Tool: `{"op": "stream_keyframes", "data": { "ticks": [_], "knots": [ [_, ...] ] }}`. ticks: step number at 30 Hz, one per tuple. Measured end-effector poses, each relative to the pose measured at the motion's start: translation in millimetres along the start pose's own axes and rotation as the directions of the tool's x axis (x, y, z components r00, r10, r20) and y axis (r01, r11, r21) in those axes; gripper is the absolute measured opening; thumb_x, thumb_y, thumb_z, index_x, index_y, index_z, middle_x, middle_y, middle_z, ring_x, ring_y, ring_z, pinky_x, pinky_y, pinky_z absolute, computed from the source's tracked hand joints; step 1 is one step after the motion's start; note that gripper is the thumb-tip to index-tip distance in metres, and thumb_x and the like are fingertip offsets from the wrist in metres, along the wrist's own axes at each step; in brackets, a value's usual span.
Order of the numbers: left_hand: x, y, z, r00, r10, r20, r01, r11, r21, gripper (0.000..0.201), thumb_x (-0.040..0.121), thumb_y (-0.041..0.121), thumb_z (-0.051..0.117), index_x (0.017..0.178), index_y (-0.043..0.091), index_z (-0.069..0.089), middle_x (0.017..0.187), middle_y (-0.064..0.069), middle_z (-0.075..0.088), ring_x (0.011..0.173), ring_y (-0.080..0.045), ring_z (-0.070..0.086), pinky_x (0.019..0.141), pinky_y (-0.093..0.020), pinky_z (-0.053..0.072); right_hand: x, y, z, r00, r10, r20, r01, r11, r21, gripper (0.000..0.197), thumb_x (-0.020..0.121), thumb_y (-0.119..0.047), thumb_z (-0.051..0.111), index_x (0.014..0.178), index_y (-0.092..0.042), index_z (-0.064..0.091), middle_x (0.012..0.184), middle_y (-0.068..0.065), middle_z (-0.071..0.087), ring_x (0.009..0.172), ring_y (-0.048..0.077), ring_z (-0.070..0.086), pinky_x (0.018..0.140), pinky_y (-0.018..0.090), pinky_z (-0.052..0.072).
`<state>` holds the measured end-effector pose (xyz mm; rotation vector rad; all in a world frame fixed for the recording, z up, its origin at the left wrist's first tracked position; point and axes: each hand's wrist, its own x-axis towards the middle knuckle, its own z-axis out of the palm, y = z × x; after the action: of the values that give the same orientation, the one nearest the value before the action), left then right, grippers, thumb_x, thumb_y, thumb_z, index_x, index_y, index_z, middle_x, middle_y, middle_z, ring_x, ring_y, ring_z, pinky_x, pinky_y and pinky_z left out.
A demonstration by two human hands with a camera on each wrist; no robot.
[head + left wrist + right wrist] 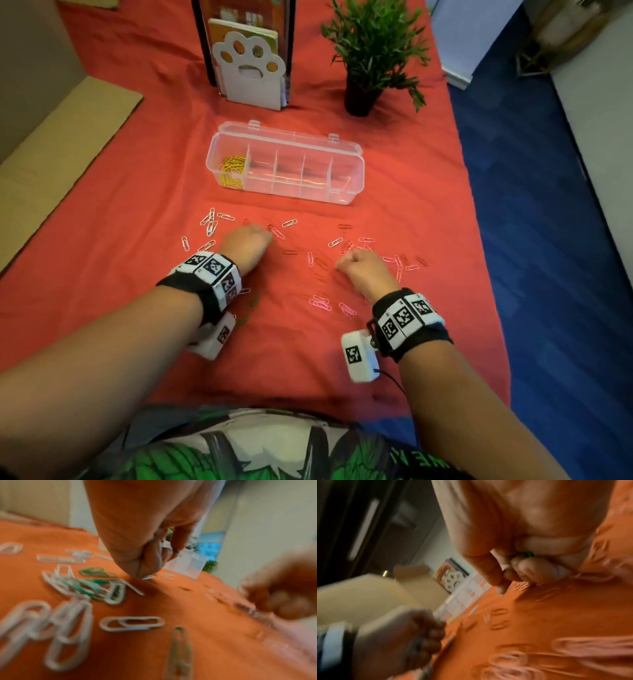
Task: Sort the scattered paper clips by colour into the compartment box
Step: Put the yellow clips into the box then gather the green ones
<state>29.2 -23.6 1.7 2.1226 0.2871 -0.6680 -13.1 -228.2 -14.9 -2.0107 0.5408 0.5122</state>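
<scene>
The yellow paper clips (233, 168) already lie in the leftmost compartment of the clear compartment box (356, 161), which stands open on the red-covered bench (137, 171); its other compartments look empty. White paper clips (210, 219), pink paper clips (320, 303) and green paper clips (96, 572) lie scattered in front of the box, so I judge most of the sorting is left. The right hand (363, 270) is curled over the clips, with something green (528, 554) showing between its fingers. The left hand (246, 245) is bunched, fingertips down at the cloth; whether it holds a clip I cannot tell.
</scene>
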Motion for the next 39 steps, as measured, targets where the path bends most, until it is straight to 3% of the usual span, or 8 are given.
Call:
{"op": "stream_keyframes", "data": {
  "ticks": [3,8,15,18,22,31,34,39],
  "knots": [
    [-7.7,0.3,7.3,0.954,-0.139,0.266,0.271,0.78,-0.564,0.007,0.066,0.019,0.038,0.059,0.017,0.039,0.045,0.002,0.04,0.036,-0.012,0.033,0.039,-0.011,0.023,-4.8,11.5,-10.3,0.997,-0.024,-0.072,0.016,0.993,-0.115,0.021,0.085,-0.012,0.054,0.067,-0.022,0.059,0.075,-0.006,0.062,0.073,0.01,0.056,0.075,0.024,0.045],
    [-14.4,6.5,17.9,0.906,-0.114,0.407,0.386,0.614,-0.689,0.024,0.078,0.023,0.043,0.057,0.015,0.051,0.049,0.0,0.053,0.039,-0.012,0.048,0.038,-0.014,0.04,-1.8,25.9,-46.1,0.953,-0.028,-0.301,-0.037,0.977,-0.21,0.017,0.084,-0.01,0.054,0.086,-0.01,0.07,0.084,0.005,0.067,0.081,0.018,0.059,0.077,0.022,0.043],
    [-22.1,19.9,46.7,0.913,-0.054,0.405,0.287,0.791,-0.541,0.023,0.087,0.006,0.038,0.079,0.016,0.057,0.063,0.002,0.052,0.043,-0.006,0.049,0.039,-0.013,0.039,-0.4,37.3,-51.4,0.952,-0.113,-0.285,-0.024,0.899,-0.437,0.014,0.083,-0.012,0.053,0.072,-0.016,0.06,0.077,0.009,0.061,0.079,0.027,0.059,0.079,0.027,0.046],
    [-23.0,22.8,57.4,0.934,-0.057,0.353,0.193,0.911,-0.364,0.02,0.089,0.015,0.046,0.073,0.019,0.058,0.057,0.004,0.04,0.04,-0.006,0.035,0.036,-0.01,0.024,3.5,32.9,-42.6,0.945,-0.206,-0.253,0.061,0.873,-0.483,0.011,0.082,-0.009,0.053,0.082,-0.009,0.064,0.075,0.002,0.047,0.094,0.031,0.059,0.082,0.029,0.045],
    [-20.0,17.6,65.6,0.972,-0.005,0.236,0.046,0.985,-0.168,0.021,0.087,0.023,0.056,0.066,0.021,0.055,0.052,0.004,0.038,0.043,-0.012,0.032,0.038,-0.016,0.025,6.8,29.0,-30.0,0.954,-0.267,-0.134,0.162,0.84,-0.518,0.015,0.084,-0.009,0.054,0.086,-0.012,0.068,0.088,0.001,0.043,0.085,0.02,0.055,0.081,0.026,0.044],
    [-13.0,14.6,37.6,0.975,-0.096,0.202,0.186,0.851,-0.492,0.026,0.086,-0.004,0.037,0.078,0.014,0.054,0.065,-0.005,0.049,0.042,-0.006,0.053,0.038,-0.013,0.044,12.9,22.8,-32.8,0.953,-0.245,-0.18,0.114,0.836,-0.537,0.012,0.081,-0.016,0.056,0.076,-0.008,0.063,0.092,0.018,0.062,0.086,0.029,0.059,0.08,0.03,0.046],
    [-10.8,10.1,26.8,0.976,-0.121,0.179,0.199,0.828,-0.524,0.026,0.088,-0.002,0.036,0.079,0.013,0.055,0.069,-0.005,0.051,0.056,-0.012,0.055,0.04,-0.014,0.047,11.1,16.5,-19.1,0.95,-0.291,-0.115,0.152,0.751,-0.643,0.024,0.083,-0.026,0.059,0.085,-0.003,0.064,0.098,0.019,0.059,0.095,0.032,0.058,0.083,0.034,0.048],
    [-6.2,5.1,11.7,0.976,-0.136,0.17,0.209,0.796,-0.568,0.037,0.077,-0.014,0.027,0.082,0.011,0.054,0.077,-0.004,0.054,0.065,-0.016,0.053,0.044,-0.016,0.049,2.3,5.5,4.1,0.939,-0.339,-0.061,0.158,0.581,-0.798,0.029,0.081,-0.003,0.048,0.109,0.003,0.055,0.114,0.02,0.051,0.105,0.035,0.053,0.088,0.041,0.049]
  ]
}}
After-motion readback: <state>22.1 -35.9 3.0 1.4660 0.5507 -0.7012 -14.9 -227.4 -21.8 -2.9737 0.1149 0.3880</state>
